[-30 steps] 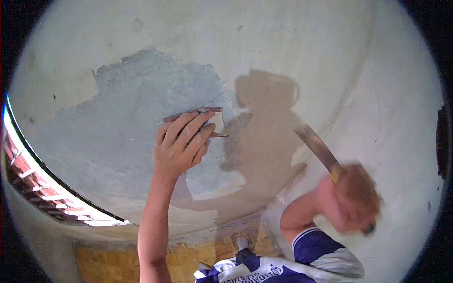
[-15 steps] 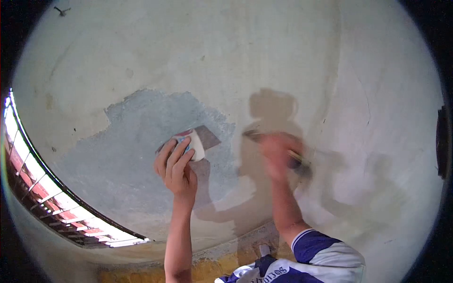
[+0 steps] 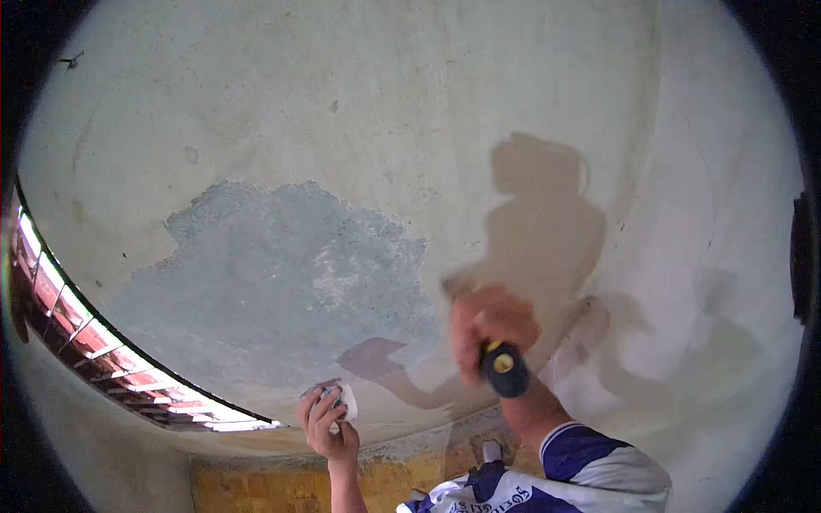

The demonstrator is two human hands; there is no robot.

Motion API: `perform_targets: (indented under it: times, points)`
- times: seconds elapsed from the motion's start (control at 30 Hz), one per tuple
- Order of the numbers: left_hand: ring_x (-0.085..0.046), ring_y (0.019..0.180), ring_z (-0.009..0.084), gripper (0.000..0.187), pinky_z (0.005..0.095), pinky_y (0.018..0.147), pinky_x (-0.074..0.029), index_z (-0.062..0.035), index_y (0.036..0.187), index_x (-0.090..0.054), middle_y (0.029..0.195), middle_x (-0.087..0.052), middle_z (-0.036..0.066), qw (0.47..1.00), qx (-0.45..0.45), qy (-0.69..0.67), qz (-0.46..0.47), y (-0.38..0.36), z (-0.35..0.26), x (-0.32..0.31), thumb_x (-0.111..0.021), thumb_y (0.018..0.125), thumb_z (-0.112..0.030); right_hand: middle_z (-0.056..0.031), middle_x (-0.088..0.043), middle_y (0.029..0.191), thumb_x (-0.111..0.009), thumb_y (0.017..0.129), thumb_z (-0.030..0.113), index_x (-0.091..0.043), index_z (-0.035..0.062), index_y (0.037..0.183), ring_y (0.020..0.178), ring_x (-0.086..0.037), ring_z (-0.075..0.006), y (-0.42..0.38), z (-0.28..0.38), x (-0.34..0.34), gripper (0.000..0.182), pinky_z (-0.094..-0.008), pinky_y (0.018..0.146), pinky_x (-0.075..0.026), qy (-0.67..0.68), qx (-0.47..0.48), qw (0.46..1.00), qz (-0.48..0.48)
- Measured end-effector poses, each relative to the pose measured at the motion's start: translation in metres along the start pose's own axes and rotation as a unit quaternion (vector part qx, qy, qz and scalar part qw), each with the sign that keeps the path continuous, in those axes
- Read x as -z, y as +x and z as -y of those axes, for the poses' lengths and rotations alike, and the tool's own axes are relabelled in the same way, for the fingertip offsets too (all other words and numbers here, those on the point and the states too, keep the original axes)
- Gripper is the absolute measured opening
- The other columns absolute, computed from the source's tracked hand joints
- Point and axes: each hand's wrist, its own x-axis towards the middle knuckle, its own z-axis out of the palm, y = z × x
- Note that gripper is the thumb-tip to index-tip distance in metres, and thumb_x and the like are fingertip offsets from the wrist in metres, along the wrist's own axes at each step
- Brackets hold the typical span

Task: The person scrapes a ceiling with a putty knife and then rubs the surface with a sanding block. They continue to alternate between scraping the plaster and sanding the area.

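My left hand [image 3: 327, 423] is closed around a small white object [image 3: 349, 402] with printing on it, low by the wall. The fingers cover much of it, and its kind cannot be made out. My right hand [image 3: 496, 329], slightly blurred, grips a scraper [image 3: 505, 368] by its black handle with a yellow end. A short blade end shows beyond the knuckles, close to the wall at the right edge of the bare grey patch [image 3: 256, 256]. Whether the blade touches the wall cannot be told. A paler scuffed spot lies within the patch.
The pale wall [image 3: 385, 103] fills most of the view and carries my shadow. A barred window [image 3: 94, 342] runs along the lower left. Below the wall lies a yellowish band [image 3: 256, 487]. A nail or hook [image 3: 72, 61] sticks out at upper left.
My left hand has dropped away from the grey patch with the white object. My right hand has moved slightly lower, turning the scraper's handle end toward me. The view has shifted a little.
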Motion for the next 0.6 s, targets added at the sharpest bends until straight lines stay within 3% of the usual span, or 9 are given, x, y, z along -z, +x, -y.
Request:
perform_targets:
  times: [0.07, 0.13, 0.23, 0.33, 0.43, 0.53, 0.6]
  points:
    - [-0.057, 0.107, 0.0329, 0.018, 0.0459, 0.092, -0.045, -0.0093, 0.089, -0.058, 0.105, -0.067, 0.008, 1.000, 0.017, 0.018, -0.004, -0.007, -0.006, 0.004, -0.053, 0.079, 0.005, -0.0027, -0.051, 0.052, -0.070, 0.074, 0.010, -0.049, 0.0066, 0.062, 0.044, -0.053, -0.0174, -0.023, -0.008, -0.030, 0.024, -0.0292, 0.042, -0.042, -0.158, -0.029, 0.985, -0.061]
    - [-0.057, 0.107, 0.0334, 0.007, 0.0466, 0.092, -0.046, -0.0087, 0.087, -0.056, 0.103, -0.067, 0.009, 0.997, 0.049, 0.053, 0.004, -0.024, -0.012, 0.011, -0.054, 0.085, -0.003, -0.0022, -0.053, 0.055, -0.076, 0.071, 0.022, -0.051, 0.0068, 0.061, 0.052, -0.056, -0.0167, -0.046, 0.015, -0.014, 0.031, -0.0259, 0.051, -0.043, -0.198, -0.283, 0.922, 0.173]
    - [-0.056, 0.107, 0.0334, 0.001, 0.0476, 0.091, -0.046, -0.0085, 0.088, -0.056, 0.102, -0.067, 0.009, 0.994, 0.074, 0.084, -0.005, -0.037, -0.017, 0.011, -0.056, 0.088, -0.009, -0.0029, -0.048, 0.054, -0.071, 0.075, 0.031, -0.051, 0.0033, 0.065, 0.048, -0.052, -0.0189, -0.070, 0.012, -0.002, 0.036, -0.0305, 0.046, -0.036, 0.043, -0.294, 0.951, 0.084]
    - [-0.055, 0.107, 0.0336, 0.006, 0.0483, 0.091, -0.045, -0.0083, 0.090, -0.056, 0.102, -0.066, 0.010, 0.992, 0.095, 0.072, -0.045, -0.048, -0.014, 0.001, -0.055, 0.091, -0.014, -0.0047, -0.050, 0.056, -0.071, 0.076, 0.040, -0.052, 0.0037, 0.064, 0.050, -0.053, -0.0184, -0.070, 0.020, 0.001, 0.043, -0.0309, 0.046, -0.039, -0.002, -0.275, 0.961, 0.033]
    - [-0.055, 0.106, 0.0338, 0.007, 0.0478, 0.092, -0.045, -0.0082, 0.091, -0.055, 0.102, -0.066, 0.011, 0.989, 0.105, 0.068, -0.074, -0.053, -0.010, -0.012, -0.056, 0.091, -0.015, -0.0094, -0.061, 0.073, -0.078, 0.072, 0.030, -0.060, 0.0027, 0.077, 0.064, -0.061, -0.0223, -0.061, 0.021, 0.024, 0.033, -0.0324, 0.057, -0.047, 0.087, -0.267, 0.957, 0.066]
    - [-0.055, 0.106, 0.0336, 0.007, 0.0478, 0.092, -0.045, -0.0081, 0.091, -0.055, 0.101, -0.065, 0.010, 0.989, 0.114, 0.057, -0.074, -0.050, -0.009, -0.019, -0.058, 0.089, -0.014, -0.0103, -0.062, 0.077, -0.077, 0.075, 0.026, -0.062, 0.0034, 0.078, 0.068, -0.061, -0.0244, -0.040, 0.012, 0.024, 0.028, -0.0339, 0.059, -0.048, 0.175, -0.286, 0.942, -0.009]
    - [-0.055, 0.106, 0.0333, 0.008, 0.0479, 0.092, -0.045, -0.0080, 0.091, -0.054, 0.101, -0.065, 0.010, 0.991, 0.110, 0.036, -0.064, -0.040, -0.007, -0.020, -0.060, 0.088, -0.013, -0.0080, -0.057, 0.071, -0.074, 0.080, 0.028, -0.053, 0.0077, 0.075, 0.057, -0.052, -0.0194, -0.010, 0.013, 0.030, 0.030, -0.0332, 0.051, -0.044, 0.168, -0.190, 0.967, -0.020]
